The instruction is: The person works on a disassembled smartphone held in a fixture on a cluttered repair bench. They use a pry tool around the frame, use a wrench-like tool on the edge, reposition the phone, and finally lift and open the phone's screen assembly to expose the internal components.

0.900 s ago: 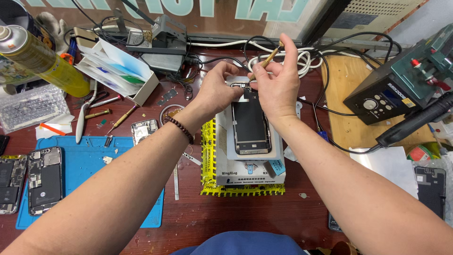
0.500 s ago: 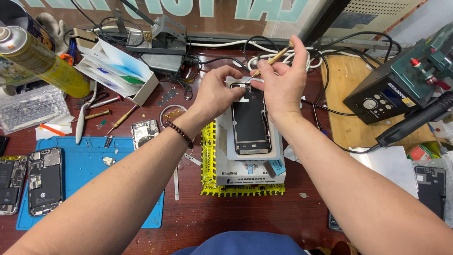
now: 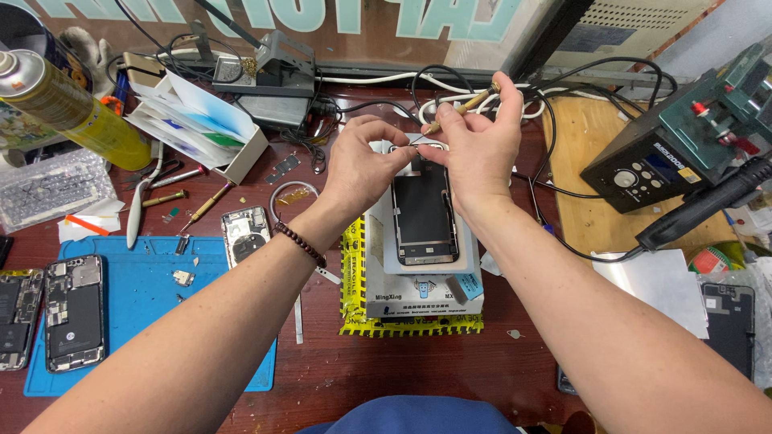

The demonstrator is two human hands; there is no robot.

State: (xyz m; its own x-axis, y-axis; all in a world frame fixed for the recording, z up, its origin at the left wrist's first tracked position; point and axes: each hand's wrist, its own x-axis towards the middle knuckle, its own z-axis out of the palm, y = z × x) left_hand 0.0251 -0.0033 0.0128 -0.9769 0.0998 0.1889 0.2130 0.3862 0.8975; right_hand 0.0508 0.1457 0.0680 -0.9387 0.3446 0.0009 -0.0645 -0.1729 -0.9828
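Note:
A dark phone screen [image 3: 424,213] lies flat on a white boxy stand [image 3: 418,281] with yellow tape at its base. My left hand [image 3: 362,165] pinches at the top edge of the screen with thumb and fingertips. My right hand [image 3: 478,149] meets it there and holds a thin wooden-handled tool [image 3: 460,105] that points up and to the right. What my left fingers grip is too small to make out. A bead bracelet [image 3: 301,243] sits on my left wrist.
A blue mat [image 3: 145,321] at the left carries an opened phone [image 3: 74,312] and small parts. Another phone back [image 3: 245,233], screwdrivers [image 3: 205,205], a yellow spray can [image 3: 68,104] and a paper tray [image 3: 197,128] lie behind. A green-black station [image 3: 683,137] and cables stand at right.
Both hands stay at the top of the screen. My right hand has tilted slightly, and the tool's handle now points more to the right.

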